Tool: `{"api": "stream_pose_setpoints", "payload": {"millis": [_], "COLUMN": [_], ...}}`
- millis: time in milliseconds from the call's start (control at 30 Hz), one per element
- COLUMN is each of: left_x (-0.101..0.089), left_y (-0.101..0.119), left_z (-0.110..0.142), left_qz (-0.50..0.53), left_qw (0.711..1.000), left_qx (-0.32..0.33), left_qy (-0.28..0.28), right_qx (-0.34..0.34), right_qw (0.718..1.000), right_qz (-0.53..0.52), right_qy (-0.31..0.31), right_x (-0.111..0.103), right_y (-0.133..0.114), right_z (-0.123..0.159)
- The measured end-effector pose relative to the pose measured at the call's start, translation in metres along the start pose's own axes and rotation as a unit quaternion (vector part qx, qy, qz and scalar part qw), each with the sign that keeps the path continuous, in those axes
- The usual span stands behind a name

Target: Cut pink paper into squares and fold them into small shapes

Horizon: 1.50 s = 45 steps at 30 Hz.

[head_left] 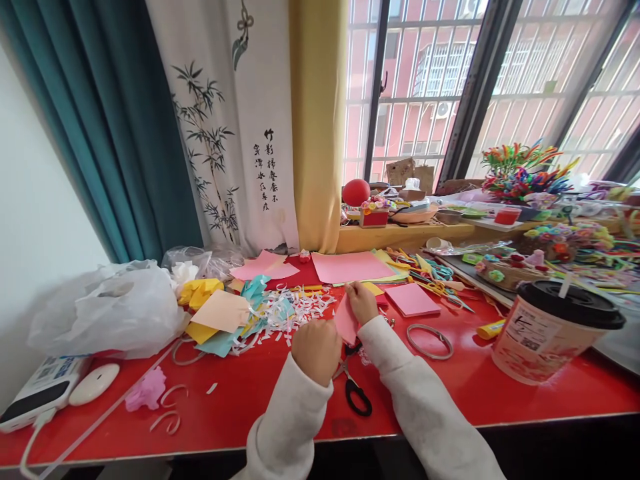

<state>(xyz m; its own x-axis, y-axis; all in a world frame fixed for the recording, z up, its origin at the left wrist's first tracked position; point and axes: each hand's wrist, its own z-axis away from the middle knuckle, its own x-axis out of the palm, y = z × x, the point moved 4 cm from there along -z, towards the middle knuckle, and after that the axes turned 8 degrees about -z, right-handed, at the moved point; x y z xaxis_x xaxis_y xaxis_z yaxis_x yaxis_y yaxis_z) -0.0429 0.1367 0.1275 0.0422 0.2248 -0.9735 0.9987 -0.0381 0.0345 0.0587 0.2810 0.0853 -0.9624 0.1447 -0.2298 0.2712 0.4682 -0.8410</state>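
Note:
A small sheet of pink paper (346,321) is held up over the table between my two hands. My right hand (363,303) pinches its upper right edge, with the fingers closed. My left hand (316,350) is curled shut at the paper's lower left edge; its fingertips are turned away from view. Under the hands lies a pair of scissors (358,398) with black handles, its blades partly covered by the paper and hands. To the right of my right hand sits a stack of square pink paper (413,300).
White paper shreds (295,307) and crumpled coloured paper (200,292) lie to the left, near a plastic bag (110,307). On the right stand a lidded drink cup (550,333) and a metal ring (430,341). Larger pink sheets (350,267) lie behind.

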Motion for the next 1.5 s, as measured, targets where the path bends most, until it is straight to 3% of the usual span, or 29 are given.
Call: {"api": "stream_pose_setpoints", "payload": {"millis": [100, 233, 367, 500, 667, 833, 1033, 1133, 1200, 1233, 1267, 1367, 1500], "left_x": [-0.004, -0.020, -0.008, 0.001, 0.006, 0.010, 0.007, 0.008, 0.007, 0.004, 0.000, -0.013, 0.002], "left_y": [0.001, -0.014, -0.020, -0.017, -0.017, -0.015, -0.003, 0.003, 0.006, 0.004, -0.002, -0.029, -0.042], "left_z": [0.002, -0.033, -0.072, -0.079, -0.074, -0.067, -0.026, 0.009, 0.025, 0.026, 0.021, -0.015, -0.063], "left_qz": [0.056, 0.028, 0.032, 0.036, 0.046, 0.065, 0.082, 0.122, 0.196, 0.228, 0.261, 0.230, 0.234], "left_qw": [0.997, 0.994, 0.997, 0.997, 0.997, 0.996, 0.995, 0.990, 0.969, 0.958, 0.953, 0.970, 0.971], "left_qx": [0.036, -0.004, 0.008, 0.020, 0.028, 0.026, 0.026, 0.062, 0.118, 0.135, 0.127, 0.019, -0.003], "left_qy": [-0.034, 0.103, 0.072, 0.072, 0.064, 0.053, 0.048, -0.020, -0.099, -0.108, -0.087, 0.077, 0.050], "right_qx": [0.007, -0.010, -0.012, -0.008, -0.005, -0.008, -0.002, 0.012, 0.020, 0.020, 0.019, 0.008, -0.006], "right_qw": [1.000, 0.993, 0.985, 0.983, 0.983, 0.994, 0.997, 0.996, 0.995, 0.995, 0.995, 0.997, 0.996], "right_qz": [-0.026, -0.083, -0.117, -0.135, -0.136, -0.098, -0.074, -0.067, -0.069, -0.072, -0.075, -0.083, -0.084], "right_qy": [0.003, -0.088, -0.125, -0.124, -0.126, -0.057, -0.003, 0.053, 0.075, 0.071, 0.060, 0.008, -0.035], "right_x": [-0.008, 0.006, 0.016, 0.013, 0.012, 0.004, -0.007, -0.023, -0.029, -0.028, -0.025, -0.005, 0.018], "right_y": [0.002, -0.007, -0.012, -0.009, -0.011, -0.011, -0.008, -0.002, 0.000, -0.001, -0.003, -0.013, -0.025], "right_z": [-0.005, 0.000, 0.005, 0.003, 0.004, 0.005, 0.001, -0.006, -0.008, -0.007, -0.006, 0.005, 0.017]}}
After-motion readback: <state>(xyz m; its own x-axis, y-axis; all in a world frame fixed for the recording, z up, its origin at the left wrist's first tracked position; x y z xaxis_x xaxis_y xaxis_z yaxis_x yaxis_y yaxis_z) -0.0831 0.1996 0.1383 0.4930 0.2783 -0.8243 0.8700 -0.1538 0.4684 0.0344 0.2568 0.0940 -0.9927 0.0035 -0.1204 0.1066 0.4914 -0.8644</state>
